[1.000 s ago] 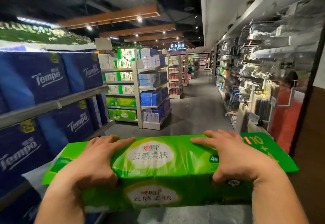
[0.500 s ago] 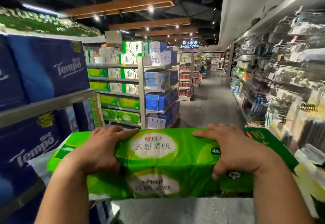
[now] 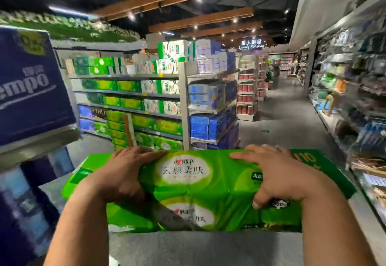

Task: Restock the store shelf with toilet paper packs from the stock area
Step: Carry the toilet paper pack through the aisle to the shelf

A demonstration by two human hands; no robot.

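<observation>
Both hands grasp a green toilet paper pack (image 3: 188,188) low in the frame.
Left hand (image 3: 123,173) clutches its left part, right hand (image 3: 279,175) its right; green-stocked shelves (image 3: 129,98) stand beyond, centre-left.

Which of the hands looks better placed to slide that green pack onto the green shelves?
Probably the left hand: the shelves of green packs stand ahead on its side. The right hand also grips the green toilet paper pack.
</observation>
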